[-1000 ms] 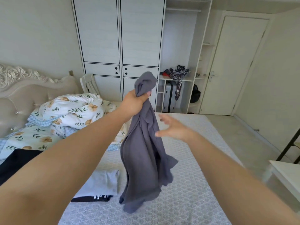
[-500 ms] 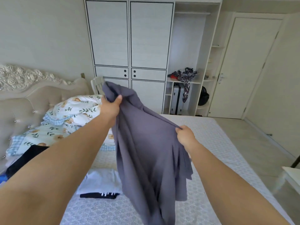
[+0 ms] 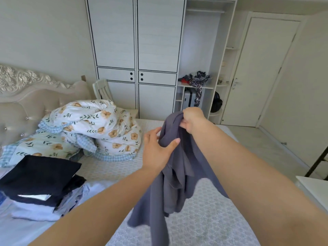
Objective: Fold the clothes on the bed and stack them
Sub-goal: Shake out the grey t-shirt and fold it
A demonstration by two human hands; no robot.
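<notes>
Wardrobe [image 3: 135, 41] at back, suitcase [image 3: 189, 99] in open shelf, door [image 3: 262, 71] right, chair [image 3: 102, 88] beside headboard [image 3: 32, 96]

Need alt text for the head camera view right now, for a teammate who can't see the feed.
A person holds a grey garment up over a bed: the right hand grips its bunched top while the left hand, fingers spread, touches the cloth just below. A pile of dark and white clothes lies at left, a floral duvet behind it.
</notes>
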